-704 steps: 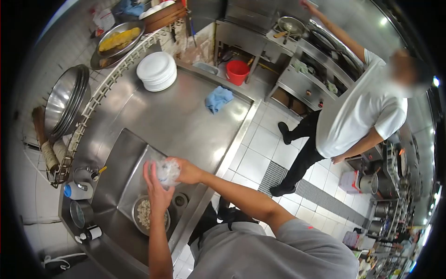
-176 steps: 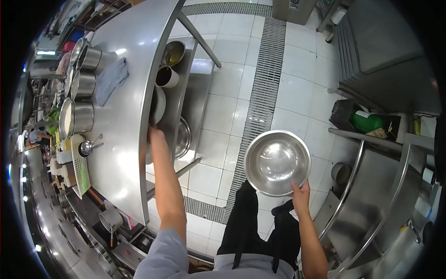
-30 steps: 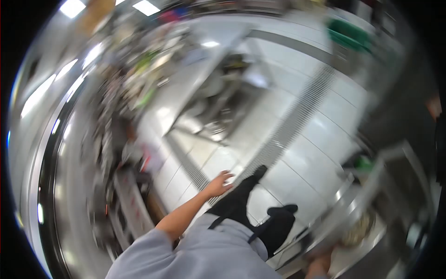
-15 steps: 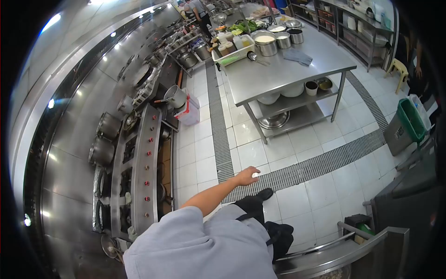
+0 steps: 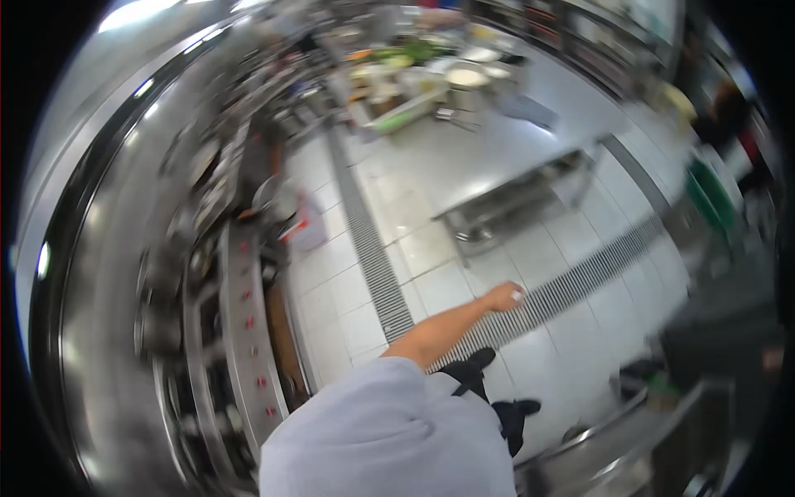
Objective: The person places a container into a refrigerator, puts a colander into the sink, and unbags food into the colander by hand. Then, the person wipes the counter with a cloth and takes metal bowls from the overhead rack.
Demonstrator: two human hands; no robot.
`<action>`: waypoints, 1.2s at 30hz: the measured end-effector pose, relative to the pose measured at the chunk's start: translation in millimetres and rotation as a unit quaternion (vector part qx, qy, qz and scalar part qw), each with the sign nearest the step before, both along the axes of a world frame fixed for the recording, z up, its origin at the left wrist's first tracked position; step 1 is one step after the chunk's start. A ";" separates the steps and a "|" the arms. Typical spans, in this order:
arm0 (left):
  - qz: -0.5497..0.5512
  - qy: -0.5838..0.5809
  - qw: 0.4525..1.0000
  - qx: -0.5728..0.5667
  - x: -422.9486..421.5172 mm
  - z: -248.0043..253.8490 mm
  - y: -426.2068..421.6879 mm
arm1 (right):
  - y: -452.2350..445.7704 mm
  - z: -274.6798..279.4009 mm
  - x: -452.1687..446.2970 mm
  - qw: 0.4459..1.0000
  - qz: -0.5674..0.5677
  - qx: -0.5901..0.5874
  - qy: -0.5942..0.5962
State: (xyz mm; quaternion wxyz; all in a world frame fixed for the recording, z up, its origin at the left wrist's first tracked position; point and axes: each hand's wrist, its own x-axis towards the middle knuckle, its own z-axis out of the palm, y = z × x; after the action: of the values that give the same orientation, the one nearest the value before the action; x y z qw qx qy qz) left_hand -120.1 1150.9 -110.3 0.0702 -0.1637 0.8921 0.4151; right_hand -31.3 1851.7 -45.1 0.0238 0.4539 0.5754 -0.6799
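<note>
My left hand [image 5: 502,297] is held out in front of my body, above the floor grate [image 5: 571,280]. Its fingers are curled in. A small white patch shows at the fingertips, too small and blurred to name. The bare forearm comes out of a light grey short sleeve. My right hand is out of sight. Beyond my left hand stands a steel table [image 5: 530,166] bearing metal pots [image 5: 466,83], a grey cloth [image 5: 527,110] and a white basket [image 5: 406,113] of bottles.
A stove with red knobs [image 5: 249,323] runs along the left. Near it on the floor sits a white and red container [image 5: 308,228]. A green bin [image 5: 710,197] stands at right; steel rails [image 5: 629,439] are at lower right.
The view has swung and blurred, and the table now looks closer. My left hand has shifted right and slightly up in the picture, still curled. Both shoes now show.
</note>
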 end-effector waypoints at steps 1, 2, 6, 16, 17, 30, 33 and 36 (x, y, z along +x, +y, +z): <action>-0.029 -0.008 1.000 -0.009 7.7 -18.4 -12.9 | 14.5 25.7 47.7 0.999 -0.046 0.015 0.022; -0.001 -0.017 1.000 -0.005 17.9 -43.6 -24.3 | 22.9 49.9 99.7 0.994 -0.088 0.026 0.055; -0.113 -0.079 0.990 -0.024 76.1 -45.0 -67.2 | -42.1 143.8 217.7 0.933 -0.277 -0.008 0.230; -0.075 -0.382 0.921 0.023 185.7 -16.7 -86.4 | -47.5 118.4 298.0 0.842 -0.515 0.025 0.157; -0.074 -0.357 0.930 0.036 187.9 -22.8 -93.0 | -58.0 119.4 295.5 0.843 -0.514 0.031 0.157; -0.182 -0.156 0.968 0.076 168.1 18.6 -7.6 | 10.5 94.1 334.3 0.834 -0.499 0.028 0.234; -0.087 -0.248 0.963 0.064 200.7 48.1 -24.3 | 32.5 50.3 358.0 0.817 -0.503 0.019 0.280; -0.056 -0.200 0.978 0.006 282.0 -20.2 -99.1 | 45.7 62.6 385.4 0.818 -0.519 -0.145 0.201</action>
State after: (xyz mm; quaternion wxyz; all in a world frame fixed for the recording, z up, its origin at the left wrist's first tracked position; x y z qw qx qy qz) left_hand 161.9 1051.8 -130.6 0.2713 -0.1931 0.8652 0.3749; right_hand 354.1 1897.5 17.4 -0.3836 0.5302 0.1414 -0.7428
